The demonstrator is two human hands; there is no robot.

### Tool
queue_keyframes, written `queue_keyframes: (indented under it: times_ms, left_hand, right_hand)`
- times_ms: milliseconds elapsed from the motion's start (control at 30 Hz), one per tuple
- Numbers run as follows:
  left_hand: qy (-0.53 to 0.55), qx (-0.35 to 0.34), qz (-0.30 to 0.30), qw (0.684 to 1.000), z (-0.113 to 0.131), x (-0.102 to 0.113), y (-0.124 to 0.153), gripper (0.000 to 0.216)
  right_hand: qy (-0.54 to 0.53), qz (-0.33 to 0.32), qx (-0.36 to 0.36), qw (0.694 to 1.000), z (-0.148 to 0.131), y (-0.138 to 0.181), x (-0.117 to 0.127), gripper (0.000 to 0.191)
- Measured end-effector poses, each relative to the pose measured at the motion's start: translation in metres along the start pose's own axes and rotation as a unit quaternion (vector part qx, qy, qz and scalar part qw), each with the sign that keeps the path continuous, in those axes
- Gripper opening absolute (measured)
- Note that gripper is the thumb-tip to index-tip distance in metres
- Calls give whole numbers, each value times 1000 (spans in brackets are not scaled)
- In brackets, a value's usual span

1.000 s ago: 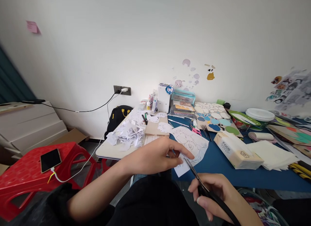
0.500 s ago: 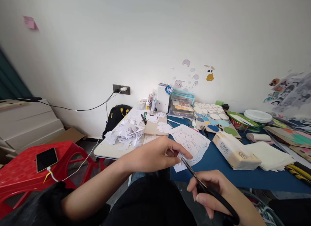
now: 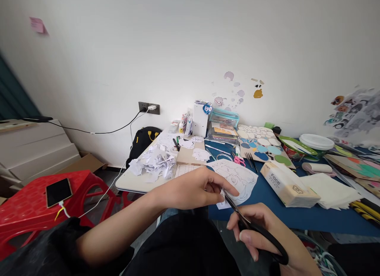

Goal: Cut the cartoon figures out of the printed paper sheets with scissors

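Gripping scissors [image 3: 246, 224], right fingers [image 3: 253, 210] curled

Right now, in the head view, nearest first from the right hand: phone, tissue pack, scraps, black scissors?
1. Black scissors: in the right hand.
2. Tissue pack: just beyond, rightward.
3. Scraps: left, on pale table.
4. Phone: far left, on red stool.

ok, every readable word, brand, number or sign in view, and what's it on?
"Face": on the tissue pack.
Smaller print below it: too small to read.
Pink note on the wall: faint marks, too blurred to read.
Small bottle: any label is too small to read.
No readable numbers.
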State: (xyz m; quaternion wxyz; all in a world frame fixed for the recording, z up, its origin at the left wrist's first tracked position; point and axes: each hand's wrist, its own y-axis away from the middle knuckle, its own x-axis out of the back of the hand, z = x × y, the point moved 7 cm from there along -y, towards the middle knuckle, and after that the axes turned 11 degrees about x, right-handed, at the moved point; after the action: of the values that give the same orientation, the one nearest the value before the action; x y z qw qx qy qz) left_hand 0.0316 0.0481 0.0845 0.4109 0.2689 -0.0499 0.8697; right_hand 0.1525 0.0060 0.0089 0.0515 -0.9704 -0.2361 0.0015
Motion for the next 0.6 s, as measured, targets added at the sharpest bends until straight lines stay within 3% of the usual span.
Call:
queue_keyframes:
  times_ms: [433, 600]
  left_hand:
    - [14, 9, -65, 998, 3, -4, -3, 32]
    - [-10, 19, -80, 997, 6, -3, -6, 33]
  right_hand:
    - [65, -56, 1, 996, -1, -1, 4, 25]
    - [119, -47, 7, 992, -4, -4, 5, 17]
